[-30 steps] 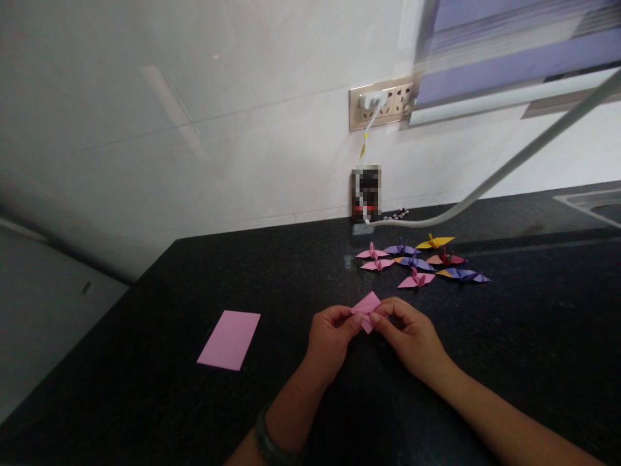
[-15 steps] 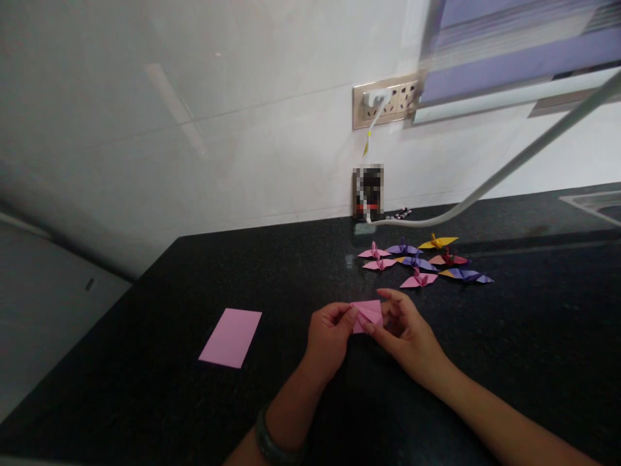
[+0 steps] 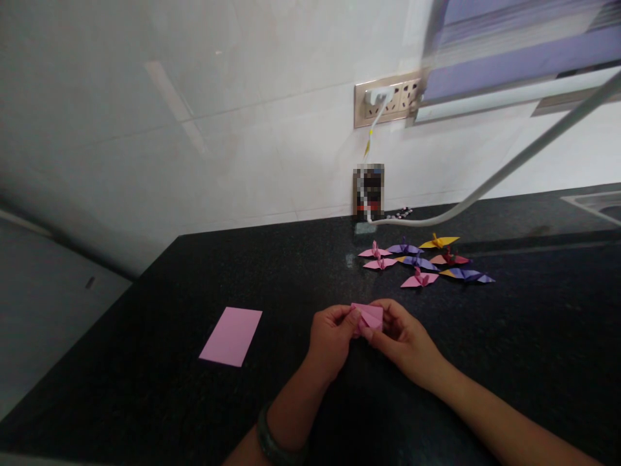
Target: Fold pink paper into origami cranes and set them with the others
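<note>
A small piece of folded pink origami paper is held between both hands just above the dark countertop. My left hand pinches its left side, thumb on top. My right hand grips the right side, with the thumb at the lower edge and the fingers curled behind the paper. A slanting crease or flap edge shows across its face. Off to the left, a flat pink paper sheet lies on the counter. Beyond my right hand stand several folded paper cranes in pink, purple, red and yellow.
The black speckled countertop meets a pale tiled wall. A blurred-out phone-like object leans there, its white cable running up to a wall socket. A thick pale cable crosses the right side. A sink edge shows far right.
My right hand's fingers, raised and spread before, have come down and curled behind the folded paper. The left hand keeps its pinch, nearly unmoved.
</note>
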The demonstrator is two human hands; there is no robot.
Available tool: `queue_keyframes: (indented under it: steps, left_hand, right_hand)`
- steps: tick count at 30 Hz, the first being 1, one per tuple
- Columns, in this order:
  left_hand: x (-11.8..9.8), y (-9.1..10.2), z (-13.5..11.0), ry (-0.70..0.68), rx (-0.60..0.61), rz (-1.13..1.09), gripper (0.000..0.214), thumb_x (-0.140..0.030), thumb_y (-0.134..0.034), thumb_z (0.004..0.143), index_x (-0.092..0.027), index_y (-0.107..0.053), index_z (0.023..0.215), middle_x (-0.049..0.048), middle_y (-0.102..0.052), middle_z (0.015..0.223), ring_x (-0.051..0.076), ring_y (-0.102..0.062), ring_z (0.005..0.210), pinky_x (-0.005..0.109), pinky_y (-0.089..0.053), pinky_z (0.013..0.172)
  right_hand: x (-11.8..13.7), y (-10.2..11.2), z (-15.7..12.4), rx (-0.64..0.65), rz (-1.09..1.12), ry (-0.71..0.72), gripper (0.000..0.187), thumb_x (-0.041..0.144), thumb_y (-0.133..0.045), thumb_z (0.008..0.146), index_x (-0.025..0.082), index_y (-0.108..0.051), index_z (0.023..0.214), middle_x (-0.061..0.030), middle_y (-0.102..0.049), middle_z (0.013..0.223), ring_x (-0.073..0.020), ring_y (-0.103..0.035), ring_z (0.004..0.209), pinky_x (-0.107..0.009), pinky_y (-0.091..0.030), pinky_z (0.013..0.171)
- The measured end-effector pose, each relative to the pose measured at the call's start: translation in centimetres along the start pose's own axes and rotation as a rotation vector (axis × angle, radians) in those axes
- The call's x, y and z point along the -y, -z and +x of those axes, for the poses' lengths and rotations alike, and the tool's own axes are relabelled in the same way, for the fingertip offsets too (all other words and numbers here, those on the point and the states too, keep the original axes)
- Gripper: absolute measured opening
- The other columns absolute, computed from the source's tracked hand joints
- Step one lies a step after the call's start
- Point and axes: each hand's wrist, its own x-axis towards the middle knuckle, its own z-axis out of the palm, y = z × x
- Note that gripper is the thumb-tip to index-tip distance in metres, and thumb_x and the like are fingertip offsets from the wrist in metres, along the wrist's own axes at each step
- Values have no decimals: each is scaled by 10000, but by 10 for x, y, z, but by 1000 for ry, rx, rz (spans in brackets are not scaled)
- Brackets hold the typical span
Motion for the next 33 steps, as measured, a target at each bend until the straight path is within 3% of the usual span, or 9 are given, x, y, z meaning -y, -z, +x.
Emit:
queue_keyframes:
  steps: [5,18,27,33]
  left_hand:
    - [1,2,1,-24,-6,71,256,-342,-539,700,-109,-633,750,22,-579,599,112,-502,541,219,-397,519]
    - [2,2,-1,-71,20,219,255,-342,-528,706,-117,-635,760,46,-613,658,138,-530,593,232,-410,545]
    - [2,3,-1,-89,12,257,257,-353,-517,709,-122,-629,733,39,-601,634,136,-521,574,229,-402,529]
    - [3,2,0,-90,-10,249,249,-348,-521,703,-124,-627,727,44,-612,650,146,-534,594,235,-408,547]
  right_hand:
    - [0,4,1,13,-60,-43,185,317,-451,791,177,-455,912,-14,-524,753,-108,-503,616,-220,-421,512]
    - [-8,4,1,-22,-90,-50,105,287,-484,769,190,-460,803,28,-482,651,-96,-467,563,-203,-393,490]
    - [-3,3,2,-12,-14,-103,154,312,-529,736,179,-457,767,26,-506,629,-89,-482,538,-209,-414,502]
    - [-1,1,4,45,68,-204,261,310,-637,632,156,-502,794,16,-546,662,-87,-506,535,-209,-436,488]
